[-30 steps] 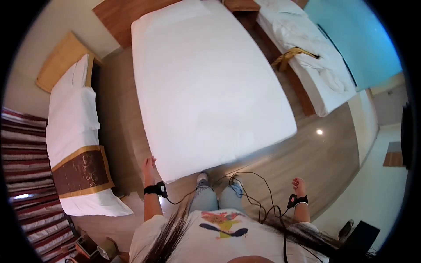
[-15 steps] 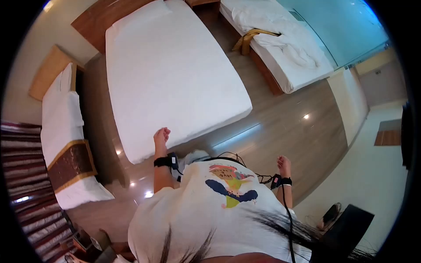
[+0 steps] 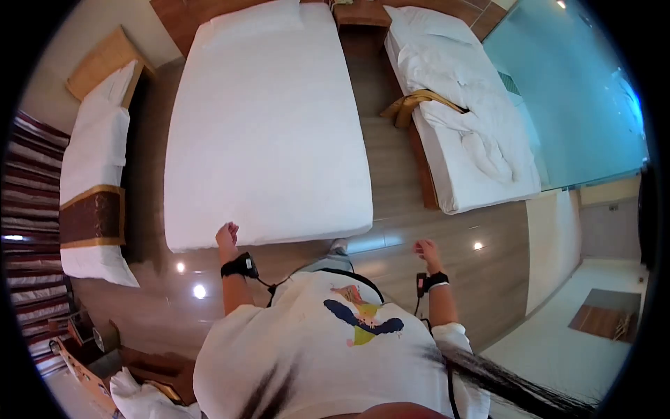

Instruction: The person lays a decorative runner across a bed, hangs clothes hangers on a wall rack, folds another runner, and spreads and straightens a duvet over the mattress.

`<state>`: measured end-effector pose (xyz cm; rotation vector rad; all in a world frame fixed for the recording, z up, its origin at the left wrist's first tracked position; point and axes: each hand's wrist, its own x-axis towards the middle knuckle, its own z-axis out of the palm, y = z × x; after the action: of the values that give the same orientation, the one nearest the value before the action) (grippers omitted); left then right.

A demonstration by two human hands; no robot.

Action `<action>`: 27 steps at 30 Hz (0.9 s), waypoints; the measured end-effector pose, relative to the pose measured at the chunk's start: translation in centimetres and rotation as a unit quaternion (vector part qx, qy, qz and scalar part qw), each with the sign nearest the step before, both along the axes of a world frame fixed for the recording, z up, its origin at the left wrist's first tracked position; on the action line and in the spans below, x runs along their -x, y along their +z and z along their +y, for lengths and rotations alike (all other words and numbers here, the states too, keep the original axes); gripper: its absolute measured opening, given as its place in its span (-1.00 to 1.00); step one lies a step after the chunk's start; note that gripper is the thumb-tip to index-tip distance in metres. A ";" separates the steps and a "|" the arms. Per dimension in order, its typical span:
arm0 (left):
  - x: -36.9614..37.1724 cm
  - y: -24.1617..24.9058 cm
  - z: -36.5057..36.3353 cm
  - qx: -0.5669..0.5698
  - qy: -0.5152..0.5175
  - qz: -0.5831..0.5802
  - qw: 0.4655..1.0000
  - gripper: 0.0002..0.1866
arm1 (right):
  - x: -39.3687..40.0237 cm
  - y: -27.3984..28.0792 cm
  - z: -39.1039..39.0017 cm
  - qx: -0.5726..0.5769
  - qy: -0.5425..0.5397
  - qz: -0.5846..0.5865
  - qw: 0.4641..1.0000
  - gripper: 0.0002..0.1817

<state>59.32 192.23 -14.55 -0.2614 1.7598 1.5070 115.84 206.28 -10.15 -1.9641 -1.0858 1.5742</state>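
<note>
My left hand (image 3: 227,236) is held low by the foot end of the middle bed (image 3: 269,133), overlapping its white sheet in this view. Its fingers curl inward with nothing showing in them. Out over the wood floor, my right hand (image 3: 428,255) is empty, its fingers loosely bent and a little apart. Each wrist wears a black strap; a small device (image 3: 241,265) sits on the left one and another (image 3: 421,283) on the right. Smooth white bedding covers the middle bed.
On the right bed (image 3: 453,188) lie a rumpled white quilt (image 3: 481,136) and a gold-brown cloth (image 3: 412,105). A narrow bed (image 3: 91,157) with a brown runner (image 3: 94,215) stands left. A nightstand (image 3: 361,15) separates the larger beds; a glass partition (image 3: 565,91) is at right.
My view has turned and shifted, so the beds appear straighter and the right bed lower. My right hand has swung forward and its fingers have loosened; my left hand stays near the middle bed's foot.
</note>
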 end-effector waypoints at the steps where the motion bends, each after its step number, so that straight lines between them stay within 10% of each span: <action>1: -1.2 -0.6 0.6 -0.014 -0.004 -0.002 1.000 -0.83 | 0.1 0.2 0.6 0.024 0.037 0.013 0.999 -0.79; 17: -13.3 -11.4 -1.0 0.122 -0.250 -0.011 0.960 -0.80 | 9.4 -11.2 11.9 0.108 0.315 -0.027 0.943 -0.80; 24: -18.3 -16.9 -5.9 0.181 -0.004 -0.190 0.965 -0.81 | 19.2 -22.9 10.0 0.032 0.437 -0.106 0.893 -0.82; 25: -18.8 -18.7 -7.5 0.203 -0.296 0.039 0.932 -0.84 | 20.0 -24.6 9.0 -0.006 0.464 -0.100 0.880 -0.81; 26: -19.4 -20.2 -8.6 0.190 -0.548 0.264 0.771 -0.86 | 21.3 -26.2 8.0 -0.014 0.469 -0.124 0.874 -0.79; 27: -21.0 -21.5 -8.1 0.191 -0.545 0.258 0.774 -0.86 | 22.0 -26.7 8.1 0.057 0.513 -0.142 0.845 -0.75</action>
<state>80.30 184.17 -36.06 0.9399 2.0172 0.3470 93.87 214.33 -36.85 -1.7755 -2.5073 1.8304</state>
